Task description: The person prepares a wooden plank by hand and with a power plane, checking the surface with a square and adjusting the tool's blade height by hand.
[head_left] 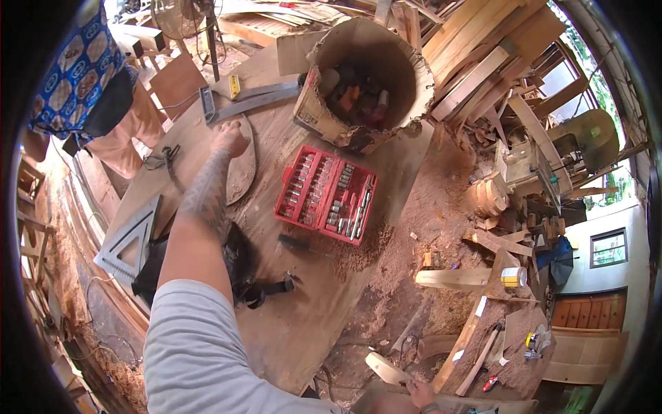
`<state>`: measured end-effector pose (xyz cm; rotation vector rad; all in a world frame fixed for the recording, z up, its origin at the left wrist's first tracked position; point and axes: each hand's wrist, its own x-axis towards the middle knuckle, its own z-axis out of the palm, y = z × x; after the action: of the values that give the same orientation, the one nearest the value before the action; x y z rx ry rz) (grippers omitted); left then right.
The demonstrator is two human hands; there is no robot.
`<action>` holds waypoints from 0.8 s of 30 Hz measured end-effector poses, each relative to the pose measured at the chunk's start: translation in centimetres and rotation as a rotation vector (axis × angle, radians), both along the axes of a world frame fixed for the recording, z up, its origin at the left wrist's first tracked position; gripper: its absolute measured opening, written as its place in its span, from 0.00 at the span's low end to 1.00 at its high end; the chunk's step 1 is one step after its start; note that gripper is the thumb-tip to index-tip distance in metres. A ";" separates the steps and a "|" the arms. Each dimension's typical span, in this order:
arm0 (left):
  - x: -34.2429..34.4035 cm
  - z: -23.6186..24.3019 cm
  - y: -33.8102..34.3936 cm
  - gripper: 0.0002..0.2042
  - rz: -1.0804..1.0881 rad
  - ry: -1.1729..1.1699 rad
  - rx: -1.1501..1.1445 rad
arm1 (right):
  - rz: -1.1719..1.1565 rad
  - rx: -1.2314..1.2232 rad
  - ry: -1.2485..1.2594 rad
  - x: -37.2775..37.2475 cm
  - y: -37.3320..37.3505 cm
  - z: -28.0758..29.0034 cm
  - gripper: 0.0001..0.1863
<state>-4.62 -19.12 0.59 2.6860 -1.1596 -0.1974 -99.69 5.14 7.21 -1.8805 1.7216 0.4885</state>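
My left hand [232, 139] reaches across the wooden worktable [293, 317], its fingers curled closed; anything inside them is hidden. It lies by the edge of a thin round wooden board [243, 171], just below a metal square [256, 101]. To its right, a red socket set case [319, 212] lies open, with rows of silver sockets and drivers. A black bag with straps [238, 265] rests beneath my left forearm. At the lower edge, my right hand [420, 394] is closed on the end of a pale wooden piece [387, 369].
A torn cardboard container [310, 103] with tools inside stands at the table's far side. A silver triangular square [131, 241] lies at left. Another person in a blue patterned top [83, 76] stands at far left. Stacked planks [476, 62] and sawdust [400, 269] lie to the right.
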 end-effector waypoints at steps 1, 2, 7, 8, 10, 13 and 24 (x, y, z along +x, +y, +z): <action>0.2 0.3 -0.7 0.32 -0.009 0.009 -0.005 | 0.069 -0.039 0.008 -2.0 0.7 -1.6 0.22; 0.5 0.8 -1.2 0.32 0.028 0.030 0.034 | 0.143 -0.078 0.010 -1.8 0.4 -1.9 0.24; 3.6 1.1 -1.6 0.37 0.088 -0.030 0.091 | 0.113 -0.063 -0.138 -0.3 -0.2 -1.5 0.23; 4.2 0.9 -2.0 0.37 0.082 -0.029 0.087 | 0.069 -0.091 -0.174 -0.7 0.1 -2.1 0.23; 5.2 0.3 -2.5 0.41 0.057 0.003 0.208 | 0.100 -0.065 -0.163 -1.5 0.0 -2.4 0.23; 6.0 -0.5 -2.5 0.42 0.062 0.034 0.300 | 0.079 0.047 -0.032 -1.1 -0.1 -2.1 0.24; 4.2 0.1 -2.2 0.34 0.139 -0.002 0.318 | -0.018 0.147 0.136 -0.1 0.2 -0.6 0.28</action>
<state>-0.46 -21.32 0.65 3.0281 -1.0097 -0.3860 -99.74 5.33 6.58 -1.7617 1.7358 0.7312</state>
